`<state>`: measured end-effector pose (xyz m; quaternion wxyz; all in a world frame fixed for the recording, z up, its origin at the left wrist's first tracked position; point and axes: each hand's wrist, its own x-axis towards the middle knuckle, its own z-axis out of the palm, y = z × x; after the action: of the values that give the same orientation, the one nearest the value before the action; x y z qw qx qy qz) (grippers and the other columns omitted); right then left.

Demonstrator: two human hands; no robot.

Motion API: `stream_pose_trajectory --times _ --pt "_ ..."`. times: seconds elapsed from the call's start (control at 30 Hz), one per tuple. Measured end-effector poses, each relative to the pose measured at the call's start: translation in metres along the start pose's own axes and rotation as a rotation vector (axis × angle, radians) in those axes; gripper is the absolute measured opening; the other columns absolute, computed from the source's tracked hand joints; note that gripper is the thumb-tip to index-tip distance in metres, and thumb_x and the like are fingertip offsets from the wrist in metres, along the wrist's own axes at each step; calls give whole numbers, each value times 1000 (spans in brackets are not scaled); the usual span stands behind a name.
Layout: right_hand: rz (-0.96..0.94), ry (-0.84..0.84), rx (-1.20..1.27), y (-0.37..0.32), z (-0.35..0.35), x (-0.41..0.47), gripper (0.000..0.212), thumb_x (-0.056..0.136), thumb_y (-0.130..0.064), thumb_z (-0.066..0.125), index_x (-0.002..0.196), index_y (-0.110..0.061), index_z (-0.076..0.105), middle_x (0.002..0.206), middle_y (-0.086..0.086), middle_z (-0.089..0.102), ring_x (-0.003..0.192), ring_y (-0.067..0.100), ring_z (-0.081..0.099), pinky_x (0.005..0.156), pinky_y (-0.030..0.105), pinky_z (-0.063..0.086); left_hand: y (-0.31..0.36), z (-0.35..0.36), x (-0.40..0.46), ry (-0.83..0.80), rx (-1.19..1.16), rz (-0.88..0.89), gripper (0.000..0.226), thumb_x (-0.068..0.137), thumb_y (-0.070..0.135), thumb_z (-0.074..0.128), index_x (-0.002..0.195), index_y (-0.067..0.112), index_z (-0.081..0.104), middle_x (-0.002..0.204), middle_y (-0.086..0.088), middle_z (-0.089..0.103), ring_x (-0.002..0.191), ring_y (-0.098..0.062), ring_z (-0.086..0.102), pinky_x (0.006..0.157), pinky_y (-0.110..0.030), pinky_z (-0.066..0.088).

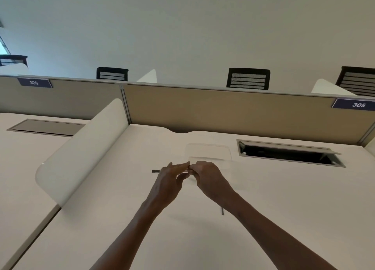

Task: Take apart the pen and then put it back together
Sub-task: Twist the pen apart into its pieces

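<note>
Both hands meet above the middle of the cream desk (263, 198). My left hand (168, 182) holds a dark pen part (155, 171) whose end sticks out to the left of its knuckles. My right hand (209, 178) has its fingers curled and pinches something small at the point where the fingertips of both hands meet; that piece is hidden by the fingers. A second thin dark pen piece (222, 211) lies on the desk just under my right wrist.
A curved white side divider (81, 158) stands to the left. A tan back panel (223, 111) closes the far edge. An open cable tray (290, 153) is sunk into the desk at the right, with a clear flat sheet (209, 152) beside it.
</note>
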<state>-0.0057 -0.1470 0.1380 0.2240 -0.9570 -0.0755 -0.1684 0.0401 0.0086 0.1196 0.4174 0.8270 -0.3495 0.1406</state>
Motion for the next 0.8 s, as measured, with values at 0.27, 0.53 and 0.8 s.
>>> stream_pose_trajectory --times 0.27,0.53,0.8 --pt "216 -149 359 2 -7 -8 23 92 -22 53 102 -8 69 75 8 69 61 17 58 58 35 51 -8 -4 -3 -83 -25 163 19 87 7 70 105 12 75 85 1 78 77 -4 72 67 -27 58" --pt "675 -327 721 12 -28 -7 56 99 -50 41 98 1 66 83 14 75 59 20 64 54 27 49 -18 1 -12 -58 -13 100 25 81 4 75 106 8 75 88 -1 78 79 -9 74 69 -30 59" --pt "619 -277 698 11 -20 -11 40 97 -31 55 81 2 70 65 6 66 50 13 53 48 22 37 -18 4 -12 -62 -10 95 24 82 2 73 106 8 74 88 -2 78 77 -10 74 67 -31 59"
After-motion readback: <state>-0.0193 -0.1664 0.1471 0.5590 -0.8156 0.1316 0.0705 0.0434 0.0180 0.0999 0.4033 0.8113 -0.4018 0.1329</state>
